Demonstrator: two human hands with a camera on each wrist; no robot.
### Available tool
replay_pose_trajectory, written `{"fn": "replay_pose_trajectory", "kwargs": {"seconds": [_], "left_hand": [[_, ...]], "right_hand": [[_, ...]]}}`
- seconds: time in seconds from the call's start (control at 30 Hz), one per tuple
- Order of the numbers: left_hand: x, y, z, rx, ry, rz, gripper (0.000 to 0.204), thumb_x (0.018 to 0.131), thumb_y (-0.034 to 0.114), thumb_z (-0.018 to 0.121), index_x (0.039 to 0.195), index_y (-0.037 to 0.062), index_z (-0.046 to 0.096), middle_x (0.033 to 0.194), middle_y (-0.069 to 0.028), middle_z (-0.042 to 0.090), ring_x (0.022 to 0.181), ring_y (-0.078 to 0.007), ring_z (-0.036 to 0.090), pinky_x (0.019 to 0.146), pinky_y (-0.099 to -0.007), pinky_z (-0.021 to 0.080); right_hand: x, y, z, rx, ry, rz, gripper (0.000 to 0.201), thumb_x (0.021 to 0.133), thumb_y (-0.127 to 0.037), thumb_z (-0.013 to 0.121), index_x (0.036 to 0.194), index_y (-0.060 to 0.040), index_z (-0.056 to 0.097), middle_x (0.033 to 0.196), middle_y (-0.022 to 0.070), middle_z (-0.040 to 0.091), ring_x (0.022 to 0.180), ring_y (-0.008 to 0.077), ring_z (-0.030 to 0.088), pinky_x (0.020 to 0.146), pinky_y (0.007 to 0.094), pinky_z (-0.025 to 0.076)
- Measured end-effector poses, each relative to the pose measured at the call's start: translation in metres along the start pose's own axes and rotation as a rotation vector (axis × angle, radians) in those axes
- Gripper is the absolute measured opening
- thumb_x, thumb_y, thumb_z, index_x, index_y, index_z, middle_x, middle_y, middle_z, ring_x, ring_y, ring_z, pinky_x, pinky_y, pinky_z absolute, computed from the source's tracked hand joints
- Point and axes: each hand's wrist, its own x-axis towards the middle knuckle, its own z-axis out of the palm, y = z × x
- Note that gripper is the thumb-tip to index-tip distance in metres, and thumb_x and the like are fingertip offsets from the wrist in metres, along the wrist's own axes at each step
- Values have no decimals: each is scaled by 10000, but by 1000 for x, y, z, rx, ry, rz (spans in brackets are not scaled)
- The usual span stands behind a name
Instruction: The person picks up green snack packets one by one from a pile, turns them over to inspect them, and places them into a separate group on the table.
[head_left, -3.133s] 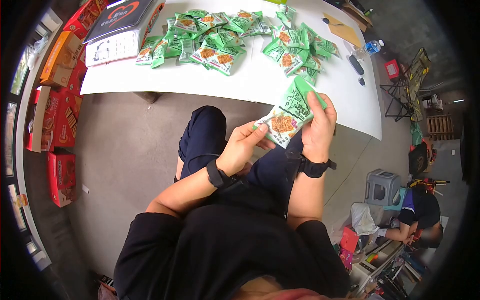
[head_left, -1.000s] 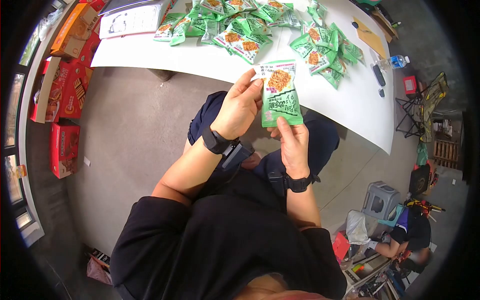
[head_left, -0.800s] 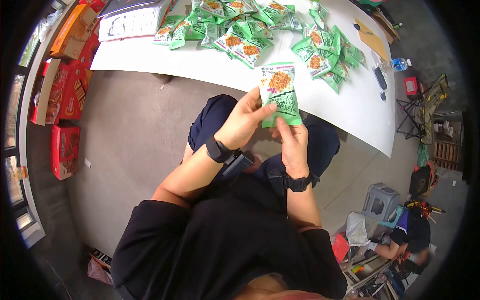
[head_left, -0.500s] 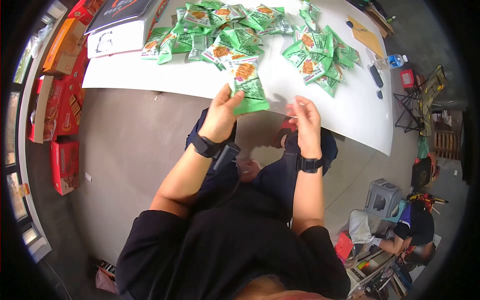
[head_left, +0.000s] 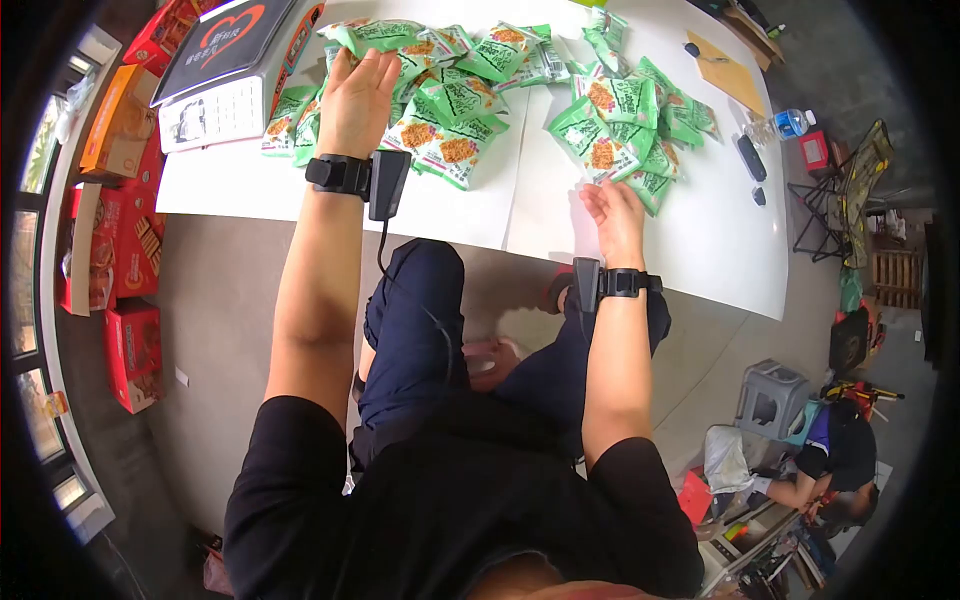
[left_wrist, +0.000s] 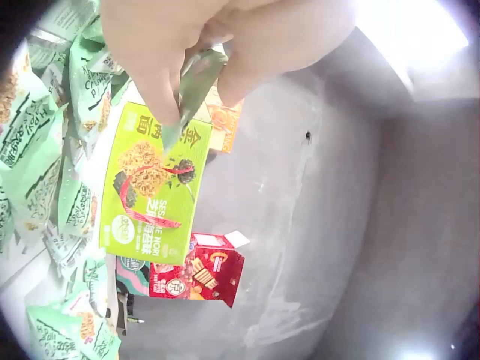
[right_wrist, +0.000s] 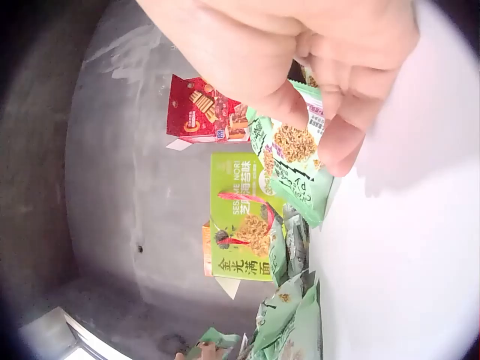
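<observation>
At the left pile, my left hand (head_left: pixel 355 110) pinches a green snack packet (left_wrist: pixel 196 84) between thumb and fingers. The left wrist view shows that packet nearly edge-on. Several more green packets (head_left: pixel 450 150) with noodle-cake pictures lie heaped around it on the white table (head_left: pixel 470 215). My right hand (head_left: pixel 616 218) is low over the table at the near side of the smaller right pile, fingers loosely bent. Its fingertips are right by a packet (head_left: pixel 592 140) of that pile. In the right wrist view, thumb and fingers overlap a packet (right_wrist: pixel 294 142).
A scale (head_left: pixel 225 110) with a black top stands at the table's left. A lime-green noodle box (left_wrist: pixel 154 184) stands behind the piles. Toward the right edge are a brown envelope (head_left: pixel 728 75), a black object (head_left: pixel 750 158) and a water bottle (head_left: pixel 792 124). Another person (head_left: pixel 845 450) sits at far right.
Both hands held one packet over the table's near edge; the right hand let go and moved to the right pile. The left hand carried the packet forward and left to the left pile.
</observation>
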Motion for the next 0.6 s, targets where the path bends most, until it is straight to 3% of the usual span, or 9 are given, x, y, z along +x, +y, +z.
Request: {"fn": "replay_pose_trajectory", "kwargs": {"seconds": [0.1, 0.13, 0.17, 0.23, 0.3, 0.4, 0.47, 0.57, 0.6], "left_hand": [[-10, -12, 1, -24, 85, -53, 490, 966, 30, 484, 1399, -66, 274, 1385, -210, 406, 1324, -303, 410, 1111, -393, 367], [-15, -17, -2, 171, -19, -12, 554, 953, 32, 505, 1420, -74, 226, 1411, -229, 383, 1320, -326, 407, 1116, -405, 356], [-27, -27, -2, -17, 107, -47, 522, 950, 51, 527, 1393, -86, 289, 1379, -237, 430, 1271, -307, 463, 1085, -402, 382], [-50, -44, -5, 356, -62, 106, 455, 949, 69, 540, 1348, -85, 385, 1334, -210, 486, 1221, -288, 512, 1055, -390, 404], [-82, -40, 15, 161, 84, -250, 386, 954, 81, 534, 1302, -70, 462, 1306, -176, 518, 1199, -284, 534, 1024, -375, 423], [-130, -53, 28, 47, 61, -454, 357, 963, 84, 518, 1282, -68, 466, 1288, -160, 532, 1177, -313, 552, 1012, -379, 438], [-160, -53, 42, -36, 92, -590, 359, 966, 92, 521, 1278, -70, 453, 1296, -171, 524, 1179, -325, 551, 1011, -390, 441], [-189, -55, 50, -92, 99, -802, 457, 993, 283, 508, 1312, -33, 424, 1272, -168, 535, 1195, -312, 529, 1016, -390, 429], [-192, -51, 55, -96, 102, -800, 457, 993, 283, 508, 1312, -33, 424, 1272, -168, 535, 1195, -312, 529, 1016, -390, 429]], "right_hand": [[0, -2, 6, -31, 28, -2, 150, 922, -146, 622, 937, -13, 554, 798, 101, 652, 659, 161, 639, 583, 258, 530], [-2, -3, 8, -59, 64, -2, 152, 914, -149, 637, 848, -29, 572, 754, 68, 636, 607, 126, 607, 540, 245, 507], [-3, -3, 8, -59, 61, -6, 152, 914, -149, 637, 848, -29, 572, 754, 68, 636, 607, 126, 607, 540, 245, 507], [-9, -4, 9, -182, 35, -113, 143, 902, -154, 656, 836, -41, 598, 694, 9, 582, 509, 74, 494, 456, 228, 420], [-25, -8, 16, -172, 44, -120, 123, 895, -163, 671, 854, -58, 622, 698, -28, 553, 537, 51, 456, 471, 214, 376], [-60, -19, 30, -16, -35, -126, 100, 901, -167, 667, 942, -82, 634, 860, -25, 632, 764, 34, 545, 574, 194, 418], [-84, -23, 36, 40, -89, -125, 98, 910, -157, 653, 969, -81, 630, 892, -20, 640, 784, 37, 554, 576, 195, 425], [-123, -28, 41, 145, -197, -120, 99, 936, -114, 610, 1023, -68, 616, 938, -8, 643, 806, 51, 568, 595, 210, 470], [-134, -28, 40, 160, -231, -109, 101, 937, -107, 608, 1028, -65, 615, 935, -3, 642, 790, 55, 570, 598, 213, 474]]}}
